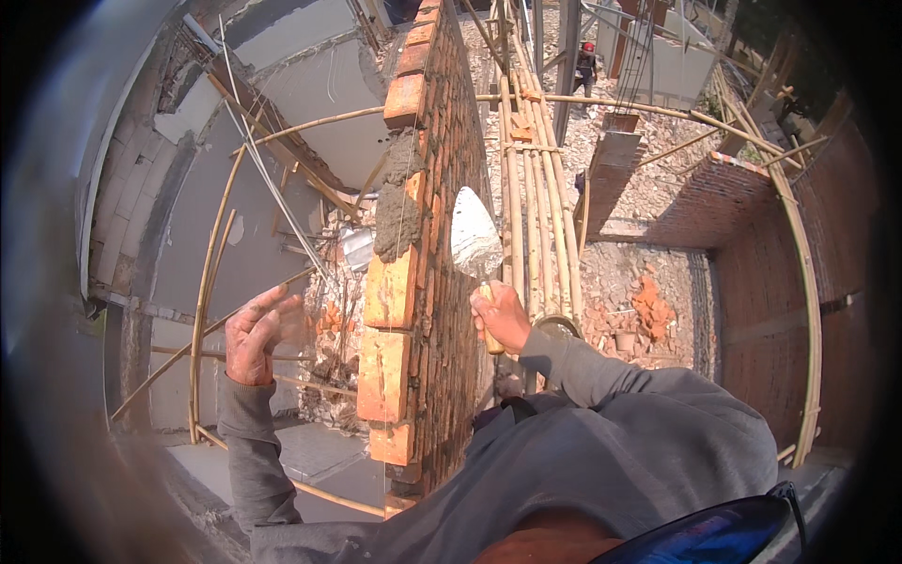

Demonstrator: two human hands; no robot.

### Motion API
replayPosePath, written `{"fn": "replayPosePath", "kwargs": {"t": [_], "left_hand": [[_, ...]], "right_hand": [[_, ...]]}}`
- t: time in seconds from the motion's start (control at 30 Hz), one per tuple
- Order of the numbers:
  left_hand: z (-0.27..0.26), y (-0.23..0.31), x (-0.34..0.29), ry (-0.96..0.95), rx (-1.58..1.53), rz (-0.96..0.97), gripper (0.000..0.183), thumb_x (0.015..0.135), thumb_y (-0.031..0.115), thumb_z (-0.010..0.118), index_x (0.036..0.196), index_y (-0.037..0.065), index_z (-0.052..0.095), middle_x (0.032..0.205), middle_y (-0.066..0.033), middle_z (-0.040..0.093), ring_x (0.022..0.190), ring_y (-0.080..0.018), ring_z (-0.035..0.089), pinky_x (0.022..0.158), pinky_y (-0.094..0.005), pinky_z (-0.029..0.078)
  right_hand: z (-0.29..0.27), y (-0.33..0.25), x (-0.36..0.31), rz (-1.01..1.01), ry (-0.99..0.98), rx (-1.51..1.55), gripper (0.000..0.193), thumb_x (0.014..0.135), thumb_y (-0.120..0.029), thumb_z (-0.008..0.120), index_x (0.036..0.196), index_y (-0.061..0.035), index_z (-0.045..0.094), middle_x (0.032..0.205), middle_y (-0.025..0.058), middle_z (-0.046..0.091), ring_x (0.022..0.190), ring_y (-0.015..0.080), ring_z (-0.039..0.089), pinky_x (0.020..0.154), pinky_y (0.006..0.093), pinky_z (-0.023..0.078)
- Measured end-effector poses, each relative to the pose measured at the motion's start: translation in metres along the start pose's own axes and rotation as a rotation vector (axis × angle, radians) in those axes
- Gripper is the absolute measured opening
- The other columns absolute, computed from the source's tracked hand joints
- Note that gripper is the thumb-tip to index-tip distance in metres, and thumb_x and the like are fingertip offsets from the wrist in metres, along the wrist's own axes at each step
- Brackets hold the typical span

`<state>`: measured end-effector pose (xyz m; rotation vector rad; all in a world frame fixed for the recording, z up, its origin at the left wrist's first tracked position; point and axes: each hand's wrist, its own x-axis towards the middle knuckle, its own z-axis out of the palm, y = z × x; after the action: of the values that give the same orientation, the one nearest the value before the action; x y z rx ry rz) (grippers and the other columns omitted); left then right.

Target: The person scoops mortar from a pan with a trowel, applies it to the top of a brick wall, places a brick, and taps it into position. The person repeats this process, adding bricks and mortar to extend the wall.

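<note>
A tall brick wall (pixel 449 188) runs away from me through the middle of the view. Wet grey mortar (pixel 398 202) lies along part of its top, and orange bricks (pixel 383 362) form the course nearer to me. My right hand (pixel 505 318), on the wall's right side, is closed round the wooden handle of a pointed trowel (pixel 476 235). Its blade points away from me and looks smeared with pale mortar. On the wall's left side my left hand (pixel 266 331) is raised in the air, fingers bent and apart, holding nothing visible. A thin string runs along the wall.
Bamboo poles (pixel 540 207) lashed together form a scaffold just right of the wall. A round container rim (pixel 558 325) shows beside my right forearm. Rubble and broken bricks (pixel 648 315) cover the ground far below. A person in a red helmet (pixel 586 68) stands at the back.
</note>
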<state>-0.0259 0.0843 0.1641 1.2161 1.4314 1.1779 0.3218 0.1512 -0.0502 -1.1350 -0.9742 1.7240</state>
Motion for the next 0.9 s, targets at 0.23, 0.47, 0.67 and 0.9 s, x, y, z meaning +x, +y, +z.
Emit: {"fn": "replayPosePath", "kwargs": {"t": [0.23,0.47,0.67,0.9], "left_hand": [[0.074,-0.152,0.253,-0.053,-0.397,-0.178,0.052,0.097,0.018,0.06,0.146,0.002,0.054,0.138,-0.0087,0.065,0.124,-0.0198,0.063,0.096,-0.0342,0.052],[0.105,-0.18,0.29,-0.284,-0.517,-0.16,0.045,0.099,0.014,0.062,0.14,-0.003,0.06,0.136,-0.0114,0.065,0.123,-0.0212,0.063,0.103,-0.038,0.052],[0.104,-0.186,0.294,-0.269,-0.548,-0.18,0.045,0.1,0.015,0.061,0.141,-0.003,0.058,0.136,-0.0123,0.065,0.123,-0.0218,0.063,0.104,-0.0373,0.052],[0.106,-0.193,0.298,-0.237,-0.478,-0.127,0.046,0.102,0.018,0.061,0.144,-0.001,0.057,0.137,-0.0112,0.065,0.117,-0.0219,0.067,0.098,-0.0363,0.055]], "right_hand": [[0.023,-0.029,0.004,-0.002,0.028,0.045,0.022,0.106,-0.02,0.057,0.095,-0.0019,0.051,0.08,0.004,0.055,0.055,0.0096,0.052,0.043,0.0283,0.047],[0.038,-0.033,0.002,0.025,0.085,0.022,0.025,0.106,-0.022,0.056,0.09,-0.003,0.049,0.073,0.0031,0.052,0.051,0.01,0.051,0.041,0.0276,0.046],[0.056,-0.026,0.012,-0.004,0.227,0.084,0.023,0.106,-0.02,0.054,0.09,-0.0034,0.049,0.074,0.0039,0.053,0.048,0.0113,0.051,0.04,0.0291,0.046],[0.071,-0.032,0.021,0.097,0.102,0.042,0.024,0.105,-0.02,0.053,0.088,-0.0037,0.047,0.074,0.0034,0.05,0.052,0.0116,0.051,0.04,0.0299,0.046]]}}
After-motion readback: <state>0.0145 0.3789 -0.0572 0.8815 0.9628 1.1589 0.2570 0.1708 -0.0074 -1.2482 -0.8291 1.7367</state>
